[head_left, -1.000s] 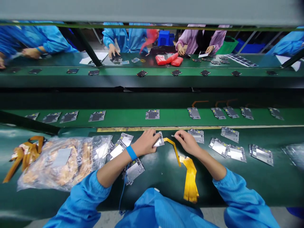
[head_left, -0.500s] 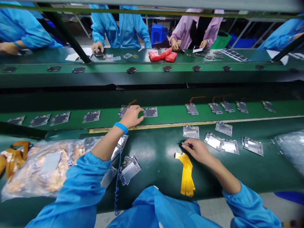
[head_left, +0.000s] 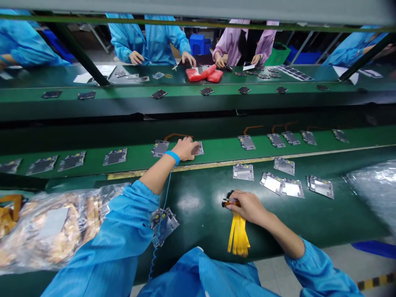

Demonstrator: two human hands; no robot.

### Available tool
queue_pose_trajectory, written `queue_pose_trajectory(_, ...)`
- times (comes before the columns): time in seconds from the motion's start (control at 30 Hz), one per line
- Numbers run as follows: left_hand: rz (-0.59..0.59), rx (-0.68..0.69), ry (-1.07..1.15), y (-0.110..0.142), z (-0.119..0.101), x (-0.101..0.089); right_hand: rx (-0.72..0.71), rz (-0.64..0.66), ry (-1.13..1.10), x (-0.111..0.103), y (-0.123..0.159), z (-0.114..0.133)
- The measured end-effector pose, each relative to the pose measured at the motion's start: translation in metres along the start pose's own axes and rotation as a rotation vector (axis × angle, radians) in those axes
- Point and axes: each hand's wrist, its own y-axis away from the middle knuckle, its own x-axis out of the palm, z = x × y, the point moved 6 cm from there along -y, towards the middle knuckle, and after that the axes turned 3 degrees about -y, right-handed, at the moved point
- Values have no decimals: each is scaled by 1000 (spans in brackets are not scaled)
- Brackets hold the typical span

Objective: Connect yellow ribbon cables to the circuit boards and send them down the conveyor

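Note:
My left hand [head_left: 185, 149] reaches onto the green belt, its fingers bent round the left part of a circuit board [head_left: 201, 148] and hiding much of it. A blue wrist strap with a coiled cord is on this wrist. My right hand [head_left: 249, 206] is closed on thin tweezers [head_left: 228, 200], held at the dark connector end of a fanned bundle of yellow ribbon cables [head_left: 239, 237] on the bench. Whether the tips grip a cable cannot be made out. Left of my left hand, another circuit board [head_left: 160, 148] lies on the belt, an orange ribbon cable [head_left: 177, 135] extending from it.
More circuit boards [head_left: 115, 156] lie along the belt [head_left: 219, 153]. Several silver-plated boards [head_left: 292, 188] sit right of my right hand, others [head_left: 165, 226] beside my left forearm. Plastic bags [head_left: 52, 227] flank the bench. Co-workers [head_left: 148, 41] sit across, behind a frame post [head_left: 80, 53].
My left hand has moved right, from between two boards onto the right one. My right hand has come down and left to the top of the yellow cables. The view has shifted slightly.

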Motion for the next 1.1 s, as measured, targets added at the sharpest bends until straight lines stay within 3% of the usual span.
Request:
queue_pose_trajectory(0.13, -70, 12, 19, 15, -9, -14, -39, -31, -112, -6, 3, -4)
queue_pose_trajectory(0.23, -110, 67, 20, 41, -24, -18, -43, -70, -198, -11, 4, -9)
queue_pose_trajectory(0.4, -72, 174, 46, 98, -58, 3, -10, -81, -337, -15, -2, -15)
queue_pose_trajectory(0.53, -74, 209, 39, 124, -73, 16, -38, -70, -419, -15, -22, -6)
queue_pose_trajectory(0.83, -87, 361, 89, 111, -86, 17, -161, -91, -404, -15, -86, 16)
queue_pose_trajectory(1.1, -63, 359, 88, 103, -89, 22, -70, -108, -324, -4, -108, 14)
